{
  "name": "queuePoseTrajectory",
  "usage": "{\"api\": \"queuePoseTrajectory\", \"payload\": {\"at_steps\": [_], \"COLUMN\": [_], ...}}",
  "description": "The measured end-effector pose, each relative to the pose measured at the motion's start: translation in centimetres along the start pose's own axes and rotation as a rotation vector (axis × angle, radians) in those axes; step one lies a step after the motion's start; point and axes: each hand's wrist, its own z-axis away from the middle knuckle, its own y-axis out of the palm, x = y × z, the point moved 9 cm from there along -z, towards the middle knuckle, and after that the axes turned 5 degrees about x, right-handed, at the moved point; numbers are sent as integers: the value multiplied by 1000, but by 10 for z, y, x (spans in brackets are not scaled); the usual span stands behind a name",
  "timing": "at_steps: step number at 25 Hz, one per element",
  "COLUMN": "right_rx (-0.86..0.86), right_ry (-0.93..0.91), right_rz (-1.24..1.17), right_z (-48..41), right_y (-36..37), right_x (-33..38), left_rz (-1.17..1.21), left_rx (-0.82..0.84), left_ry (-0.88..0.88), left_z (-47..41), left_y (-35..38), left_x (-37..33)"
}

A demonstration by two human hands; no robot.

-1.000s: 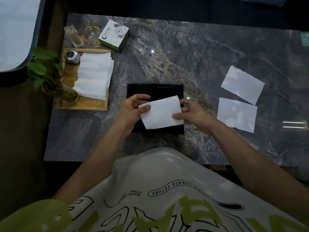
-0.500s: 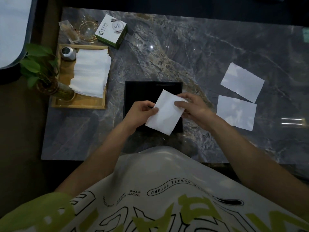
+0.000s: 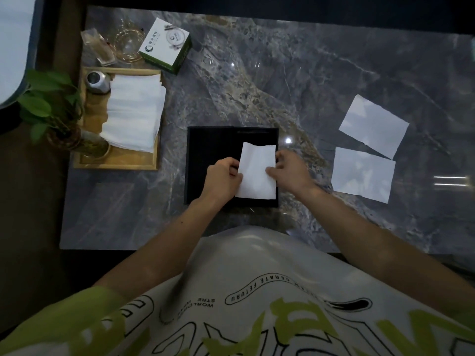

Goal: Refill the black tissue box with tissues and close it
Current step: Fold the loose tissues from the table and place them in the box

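The left hand (image 3: 222,177) pinches the tissue (image 3: 257,170) by its left edge and the right hand (image 3: 290,170) by its right edge, holding it over the right half of the box (image 3: 210,150) on the counter (image 3: 231,86), long side pointing away.

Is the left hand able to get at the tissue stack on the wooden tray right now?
Probably, once freed: the left hand pinches the tissue over the black box, but only tabletop lies between it and the stack.
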Motion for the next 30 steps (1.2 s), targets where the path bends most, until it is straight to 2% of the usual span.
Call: {"api": "queuePoseTrajectory", "payload": {"at_steps": [2, 5, 12, 17, 19, 23, 30], "right_rx": [-29, -49, -36, 46, 108, 227, 327], "right_ry": [-87, -145, -150, -184, -171, -129, -105], "right_rz": [177, 319, 484, 514, 598, 761, 877], "right_z": [-4, -11, -30, -35, -39, -40, -35], "right_y": [-2, 1, 16, 30, 36, 48, 53], "right_x": [13, 20, 16, 16, 16, 20, 23], "left_rz": [-30, -121, -244, -459, -534, -641, -768], "left_rx": [9, 54, 84, 216, 287, 370, 430], "left_ry": [62, 149, 112, -22, -58, -52, -9], "left_z": [0, -2, -23, -36, -36, -38, -34], "left_y": [5, 15, 22, 35, 41, 49, 52], "left_x": [-9, -18, -24, -20, -22, -20, -25]}}
